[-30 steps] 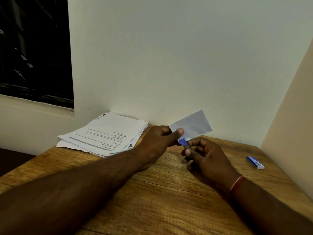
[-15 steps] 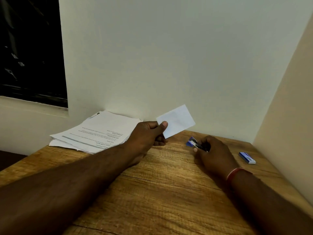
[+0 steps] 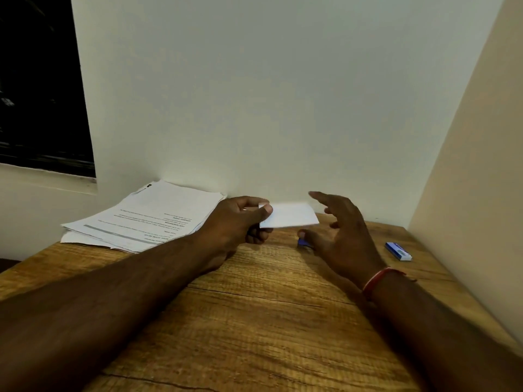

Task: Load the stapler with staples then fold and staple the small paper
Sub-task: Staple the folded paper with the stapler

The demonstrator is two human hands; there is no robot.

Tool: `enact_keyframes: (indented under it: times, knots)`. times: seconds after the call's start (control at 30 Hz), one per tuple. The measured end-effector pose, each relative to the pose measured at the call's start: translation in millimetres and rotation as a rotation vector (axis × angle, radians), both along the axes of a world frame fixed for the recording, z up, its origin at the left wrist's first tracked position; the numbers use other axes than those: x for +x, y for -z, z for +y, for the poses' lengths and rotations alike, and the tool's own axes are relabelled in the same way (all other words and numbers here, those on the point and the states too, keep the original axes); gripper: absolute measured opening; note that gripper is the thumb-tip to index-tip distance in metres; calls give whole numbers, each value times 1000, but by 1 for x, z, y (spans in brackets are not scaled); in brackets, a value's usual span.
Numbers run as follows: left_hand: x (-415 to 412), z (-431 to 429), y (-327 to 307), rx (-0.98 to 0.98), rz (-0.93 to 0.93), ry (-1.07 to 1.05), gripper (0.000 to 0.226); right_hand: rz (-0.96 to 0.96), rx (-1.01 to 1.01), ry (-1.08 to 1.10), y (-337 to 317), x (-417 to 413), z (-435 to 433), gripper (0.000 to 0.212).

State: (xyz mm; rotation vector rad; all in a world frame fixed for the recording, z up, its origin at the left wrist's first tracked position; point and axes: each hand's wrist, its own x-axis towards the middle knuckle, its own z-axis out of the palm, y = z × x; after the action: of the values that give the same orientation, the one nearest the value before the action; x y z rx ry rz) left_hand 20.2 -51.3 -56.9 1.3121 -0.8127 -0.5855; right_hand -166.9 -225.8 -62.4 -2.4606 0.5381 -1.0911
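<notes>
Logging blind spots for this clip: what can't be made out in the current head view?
Head view:
Small blue stapler: mostly hidden behind the right hand; only one end shows.
Small white paper: motion-blurred, left end covered by the fingers of the left hand; no staple discernible.
Stack of printed white sheets: text too small.
Blue-and-white box: label too small.
</notes>
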Motion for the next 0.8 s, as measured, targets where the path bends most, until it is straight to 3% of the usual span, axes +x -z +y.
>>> enact_keyframes:
  times: [0.1,0.17,0.2,0.27,0.4,0.8]
  knots:
    - [-1,0,-3,-13,60,36,35,-91,-3,-98,0,2,11,38]
    - [-1,0,-3,-14,74,51,34,-142,145,-93,-3,2,17,12]
    - [-1,0,-3,-7,72,50,45,-164,229,-91,-5,1,20,7]
    - [-1,-1,-4,12,35,38,60,-233,417,-130,-11,-1,22,8]
    - [-6,-1,-1,-10,-82,49,41,-304,784,-273,-10,-2,23,19]
    - [-11,7,-3,-97,-50,49,18,-151,604,-266,-8,-4,27,17]
